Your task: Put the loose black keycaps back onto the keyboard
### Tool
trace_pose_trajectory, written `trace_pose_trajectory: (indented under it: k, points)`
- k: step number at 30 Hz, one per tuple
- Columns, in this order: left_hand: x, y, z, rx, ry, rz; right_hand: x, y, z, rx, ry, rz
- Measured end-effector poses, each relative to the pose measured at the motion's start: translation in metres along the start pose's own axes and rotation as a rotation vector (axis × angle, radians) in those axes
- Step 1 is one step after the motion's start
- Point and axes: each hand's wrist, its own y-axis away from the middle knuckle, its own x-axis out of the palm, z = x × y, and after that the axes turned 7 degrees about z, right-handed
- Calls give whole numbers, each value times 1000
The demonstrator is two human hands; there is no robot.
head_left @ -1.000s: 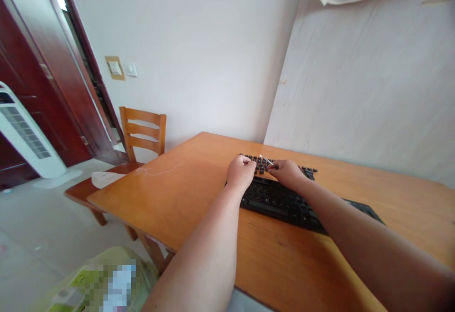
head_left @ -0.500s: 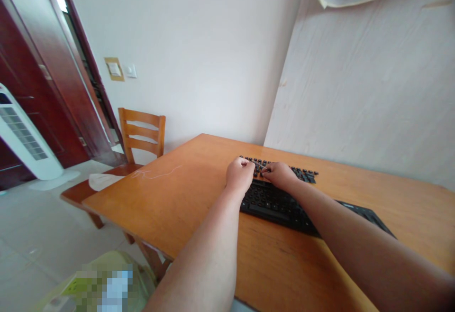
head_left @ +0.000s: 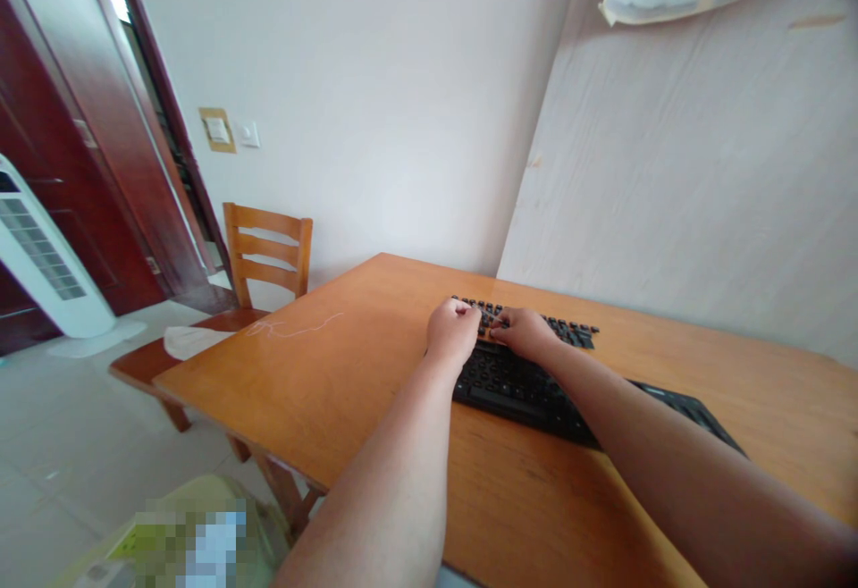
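A black keyboard [head_left: 516,396] lies on the wooden table, partly covered by my right forearm. Behind its far edge, loose black keycaps [head_left: 576,334] are spread in rows. My left hand [head_left: 453,331] is closed in a pinch above the keyboard's far left end; what its fingertips hold is too small to make out. Close beside it, my right hand [head_left: 526,334] pinches a thin pale stick [head_left: 489,313] that reaches across to the left fingertips. The stick's ends are hidden by the fingers.
The wooden table [head_left: 375,338] meets the wall at the back. A wooden chair [head_left: 268,248] with a white bag [head_left: 191,340] on its seat stands at the left. A yellowish bag [head_left: 221,490] is at the lower left, and a white fan unit [head_left: 54,257] stands by the door.
Both hands stay nearly in place. The right hand has shifted slightly left, closer to the left fingertips, and the stick's visible part has moved a little with it.
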Motion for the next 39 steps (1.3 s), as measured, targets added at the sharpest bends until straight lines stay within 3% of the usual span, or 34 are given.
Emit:
trace_pose_trajectory:
  k: [15, 22, 26, 32, 39]
  points:
    - [-1, 1, -1, -15, 14, 17, 0, -2, 2, 2, -35, 28]
    - [-2, 5, -8, -14, 68, 2, -23, 9, 7, 30, -117, -120]
    - [-1, 10, -17, -27, 216, 77, -33, 22, 14, -62, -299, -153]
    - [-2, 17, -28, -174, 517, 324, -36, 41, 26, -266, -506, -73]
    - [-3, 14, -24, -197, 612, 391, -38, 48, 26, -242, -482, -123]
